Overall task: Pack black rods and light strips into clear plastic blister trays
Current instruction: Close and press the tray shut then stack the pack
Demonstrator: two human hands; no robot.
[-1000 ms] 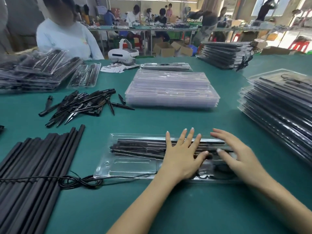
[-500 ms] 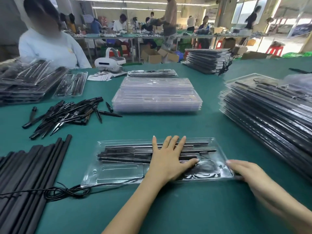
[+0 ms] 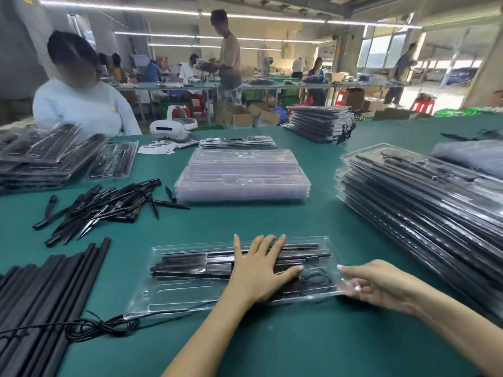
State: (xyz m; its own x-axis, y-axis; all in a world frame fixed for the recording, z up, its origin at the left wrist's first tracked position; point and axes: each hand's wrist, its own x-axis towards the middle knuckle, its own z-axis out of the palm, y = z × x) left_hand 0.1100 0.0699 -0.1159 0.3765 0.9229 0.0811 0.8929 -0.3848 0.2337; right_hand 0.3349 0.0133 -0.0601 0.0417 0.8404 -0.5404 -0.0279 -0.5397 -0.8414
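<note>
I see a glossy clear plastic blister tray [image 3: 190, 292], matt black rods [image 3: 49, 289] beside it, a smooth matt green worktop [image 3: 272, 336], a glossy white plastic headset [image 3: 170, 129], brown cardboard boxes [image 3: 239, 115]

The left hand [image 3: 261, 270] hides the middle of the black rods [image 3: 190, 263]; the right hand [image 3: 381, 284] is blurred.

Left hand [image 3: 258, 270] presses blister tray [image 3: 174, 292]; right hand [image 3: 381, 287] pinches its end.
</note>
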